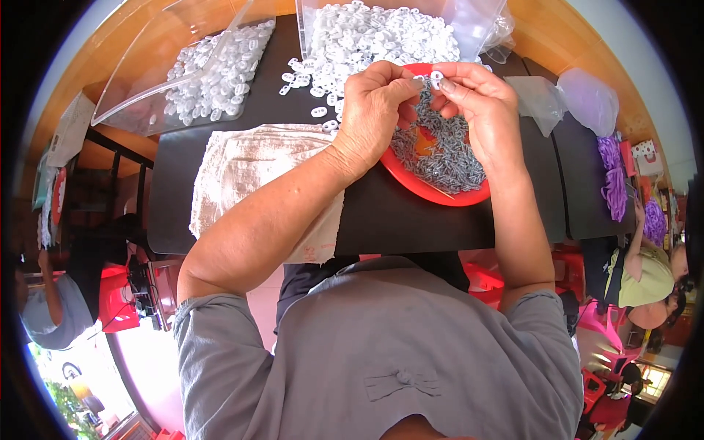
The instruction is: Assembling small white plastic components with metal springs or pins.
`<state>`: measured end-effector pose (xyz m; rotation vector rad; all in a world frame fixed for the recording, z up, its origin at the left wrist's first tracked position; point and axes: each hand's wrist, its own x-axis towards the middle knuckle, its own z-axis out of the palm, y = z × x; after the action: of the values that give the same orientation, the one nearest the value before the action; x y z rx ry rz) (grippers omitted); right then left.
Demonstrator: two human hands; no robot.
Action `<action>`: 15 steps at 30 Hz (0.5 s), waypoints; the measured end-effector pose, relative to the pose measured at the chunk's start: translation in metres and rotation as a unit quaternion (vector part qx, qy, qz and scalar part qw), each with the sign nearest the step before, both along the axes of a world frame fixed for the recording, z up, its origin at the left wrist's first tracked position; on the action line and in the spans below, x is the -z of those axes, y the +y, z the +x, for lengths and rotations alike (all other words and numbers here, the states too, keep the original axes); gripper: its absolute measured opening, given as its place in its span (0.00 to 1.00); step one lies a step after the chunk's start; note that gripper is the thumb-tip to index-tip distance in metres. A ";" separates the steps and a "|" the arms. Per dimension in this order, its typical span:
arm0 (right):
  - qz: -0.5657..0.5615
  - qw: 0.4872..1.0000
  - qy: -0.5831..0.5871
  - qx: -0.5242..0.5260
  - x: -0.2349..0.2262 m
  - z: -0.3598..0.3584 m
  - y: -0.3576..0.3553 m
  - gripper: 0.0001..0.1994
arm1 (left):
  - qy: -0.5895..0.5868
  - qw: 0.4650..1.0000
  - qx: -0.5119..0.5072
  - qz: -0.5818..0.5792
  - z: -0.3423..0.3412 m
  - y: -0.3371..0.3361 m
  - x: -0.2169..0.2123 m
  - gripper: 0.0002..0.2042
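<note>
Pinching 1 white piece (437,76), the right hand (478,99) faces the curled left hand (375,104), whose hold is unclear.

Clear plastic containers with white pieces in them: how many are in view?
2. One clear container is at the upper left, the other at the top centre, beyond the red bowl; both hold white pieces. More may be hidden.

Two hands (484,99), one red basin (407,179), one cream cloth (242,165), white pieces (385,37) and grey pieces (451,165) beyond counting
</note>
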<state>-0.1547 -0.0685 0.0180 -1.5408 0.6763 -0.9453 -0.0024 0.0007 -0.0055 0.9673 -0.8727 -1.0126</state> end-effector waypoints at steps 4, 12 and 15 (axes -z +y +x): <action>-0.006 1.000 0.002 0.007 0.000 0.001 0.002 0.11 | 0.005 1.000 0.001 -0.001 0.000 0.000 0.000 0.07; -0.036 0.999 -0.015 0.016 0.002 0.001 0.003 0.10 | -0.016 1.000 -0.001 0.004 0.001 0.001 -0.001 0.07; -0.044 0.999 -0.013 0.016 0.001 0.002 0.004 0.09 | -0.025 1.000 -0.001 0.003 0.001 0.001 0.000 0.07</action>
<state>-0.1528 -0.0641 0.0171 -1.5965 0.6507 -1.0292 -0.0009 0.0014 -0.0051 1.0021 -0.9117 -0.9937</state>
